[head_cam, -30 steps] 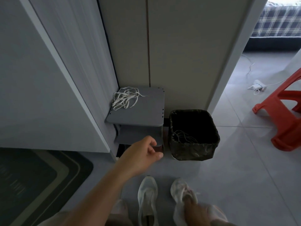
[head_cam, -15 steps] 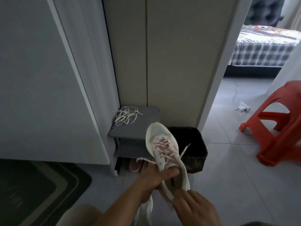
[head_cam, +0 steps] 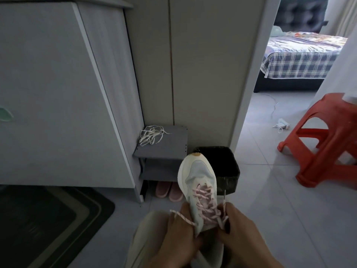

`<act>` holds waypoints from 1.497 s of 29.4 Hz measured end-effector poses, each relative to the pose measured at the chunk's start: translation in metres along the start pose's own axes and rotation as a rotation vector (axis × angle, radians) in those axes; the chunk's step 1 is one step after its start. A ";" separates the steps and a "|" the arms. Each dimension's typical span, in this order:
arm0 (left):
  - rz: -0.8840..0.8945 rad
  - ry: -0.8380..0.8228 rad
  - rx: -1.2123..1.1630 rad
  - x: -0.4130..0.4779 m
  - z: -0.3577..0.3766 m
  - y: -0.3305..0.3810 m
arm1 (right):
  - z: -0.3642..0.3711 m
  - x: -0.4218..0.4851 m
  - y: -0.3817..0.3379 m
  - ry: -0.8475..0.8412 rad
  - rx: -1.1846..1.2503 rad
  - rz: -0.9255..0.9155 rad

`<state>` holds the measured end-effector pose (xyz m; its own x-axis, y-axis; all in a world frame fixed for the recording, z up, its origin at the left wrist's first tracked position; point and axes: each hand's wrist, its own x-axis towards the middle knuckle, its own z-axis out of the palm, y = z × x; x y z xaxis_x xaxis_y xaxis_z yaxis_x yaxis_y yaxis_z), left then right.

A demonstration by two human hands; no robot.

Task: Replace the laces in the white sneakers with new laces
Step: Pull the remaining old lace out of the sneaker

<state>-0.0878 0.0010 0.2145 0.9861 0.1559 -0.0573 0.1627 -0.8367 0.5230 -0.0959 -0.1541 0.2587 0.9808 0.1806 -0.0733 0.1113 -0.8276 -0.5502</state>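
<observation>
Low in the view, above the person's lap, the left hand (head_cam: 179, 235) curls round the side of a white sneaker (head_cam: 199, 178). Its toe points away, and it is threaded with pink-flecked laces (head_cam: 204, 202). The right hand (head_cam: 241, 235) pinches a lace end by the top eyelets. Just beyond the toe stands a dark bin (head_cam: 226, 171). Left of it, a grey shelf (head_cam: 170, 147) carries loose white laces (head_cam: 150, 135), with pink slippers (head_cam: 170, 191) beneath. Farther right is a red stool (head_cam: 324, 144), with a bed (head_cam: 301, 55) behind.

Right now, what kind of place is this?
Likely a home entryway: a low grey shoe shelf with pink slippers under it, and a doorway onto a bed with a plaid cover.
</observation>
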 end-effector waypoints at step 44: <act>0.355 0.018 -0.488 -0.041 -0.041 -0.049 | 0.018 -0.022 0.022 0.151 0.355 -0.113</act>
<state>-0.1378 0.0569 0.2264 0.9758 -0.0763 0.2049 -0.2151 -0.5021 0.8376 -0.1179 -0.1669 0.2328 0.9809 0.1581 0.1132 0.1841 -0.5673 -0.8027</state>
